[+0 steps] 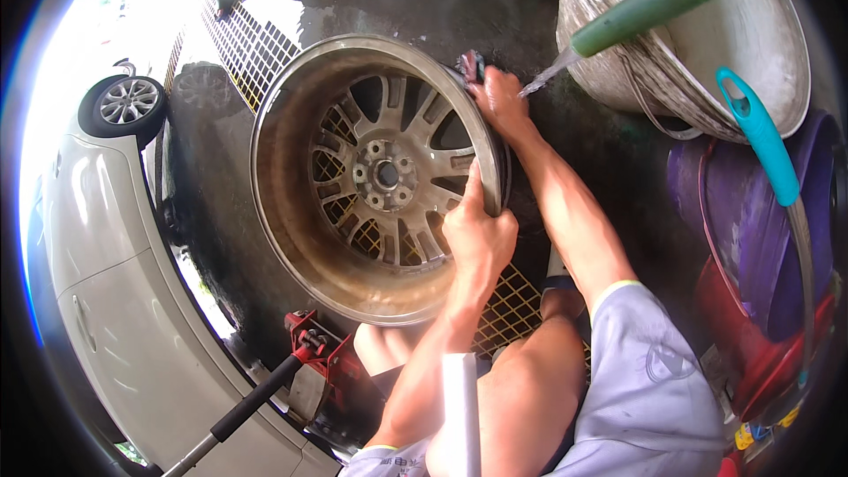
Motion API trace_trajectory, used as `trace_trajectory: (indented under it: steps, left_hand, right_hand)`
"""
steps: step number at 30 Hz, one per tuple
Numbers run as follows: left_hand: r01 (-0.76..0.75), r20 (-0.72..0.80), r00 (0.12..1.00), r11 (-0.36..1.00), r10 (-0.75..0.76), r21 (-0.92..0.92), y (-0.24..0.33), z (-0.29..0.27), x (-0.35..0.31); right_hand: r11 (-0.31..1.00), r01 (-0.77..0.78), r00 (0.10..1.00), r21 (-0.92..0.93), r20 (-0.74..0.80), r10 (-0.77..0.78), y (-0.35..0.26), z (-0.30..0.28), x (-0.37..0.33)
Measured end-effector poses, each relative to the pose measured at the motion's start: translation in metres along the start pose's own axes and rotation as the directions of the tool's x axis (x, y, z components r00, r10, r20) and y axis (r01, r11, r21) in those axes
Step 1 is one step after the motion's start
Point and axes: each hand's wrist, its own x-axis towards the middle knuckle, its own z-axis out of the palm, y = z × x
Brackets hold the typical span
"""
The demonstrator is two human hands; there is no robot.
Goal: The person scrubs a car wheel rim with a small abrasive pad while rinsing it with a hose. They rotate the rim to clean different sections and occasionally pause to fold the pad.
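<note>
A bare alloy car wheel rim (386,178), coated in brownish grime, stands tilted in front of me with its hollow barrel side facing up. My left hand (480,231) is closed round the rim's near right edge, index finger stretched along the lip. Further up, my right hand (503,104) presses a small dark and reddish scrubbing pad (471,65) against the rim's outer right side; suds cling to it, and its exact kind is hard to make out. Water runs from a green hose (658,2) close beside my right wrist.
A large whitish tub (751,44) is at upper right, with a teal-handled tool (760,137) and a purple bucket (751,221) below. Yellow floor grating (512,309) passes under the rim. At left are a light-coloured car (115,283) and a red floor jack (318,349).
</note>
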Motion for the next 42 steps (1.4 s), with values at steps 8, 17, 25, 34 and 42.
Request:
trace_trajectory:
  steps: [8,17,25,34,42]
  left_hand:
    - [-0.01,-0.033,0.999,0.999,0.009,-0.038,-0.012,-0.006,0.0]
    - [-0.065,-0.069,0.996,0.997,0.062,-0.037,-0.017,-0.003,0.001]
    - [-0.064,-0.025,0.998,0.993,0.062,-0.097,-0.011,0.003,0.004]
    - [-0.067,-0.028,0.998,0.995,0.065,-0.069,-0.01,0.003,-0.002]
    - [-0.066,-0.076,0.995,0.995,0.06,-0.079,-0.015,-0.002,0.001]
  right_hand:
    - [0.999,-0.036,0.999,0.021,-0.012,0.036,0.006,0.013,-0.034]
    - [0.996,-0.087,0.996,0.03,0.025,0.086,0.004,0.013,-0.028]
    - [0.998,-0.039,0.999,0.057,0.014,0.038,-0.004,-0.002,0.009]
    - [0.999,-0.03,0.997,0.029,-0.072,0.032,0.014,0.005,0.006]
    - [0.994,-0.083,0.996,0.078,-0.023,0.085,0.013,0.013,-0.036]
